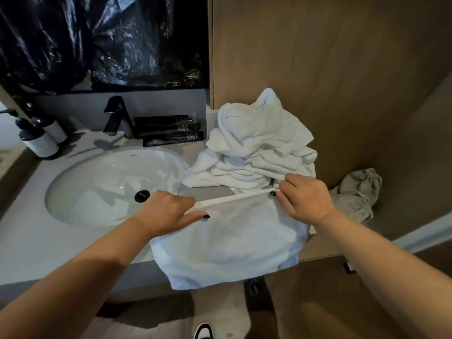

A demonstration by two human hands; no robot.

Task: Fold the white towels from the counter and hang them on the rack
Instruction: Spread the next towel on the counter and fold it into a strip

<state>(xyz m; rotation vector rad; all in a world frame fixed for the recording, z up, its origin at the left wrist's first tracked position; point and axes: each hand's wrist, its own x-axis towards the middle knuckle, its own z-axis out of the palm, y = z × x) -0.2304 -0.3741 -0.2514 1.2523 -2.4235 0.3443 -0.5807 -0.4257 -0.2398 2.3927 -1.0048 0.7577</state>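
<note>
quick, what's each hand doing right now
Left hand: pinches the top edge of the white towel at its left end.
Right hand: pinches the same edge at its right end.

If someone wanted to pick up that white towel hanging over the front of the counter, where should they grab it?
Best along the top hem, near its two corners, reaching down from above. The white towel is stretched flat between the left hand and right hand, each pinching that edge, and the rest hangs freely over the counter front. Gripped there, it would probably stay spread for folding rather than bunching.
</note>
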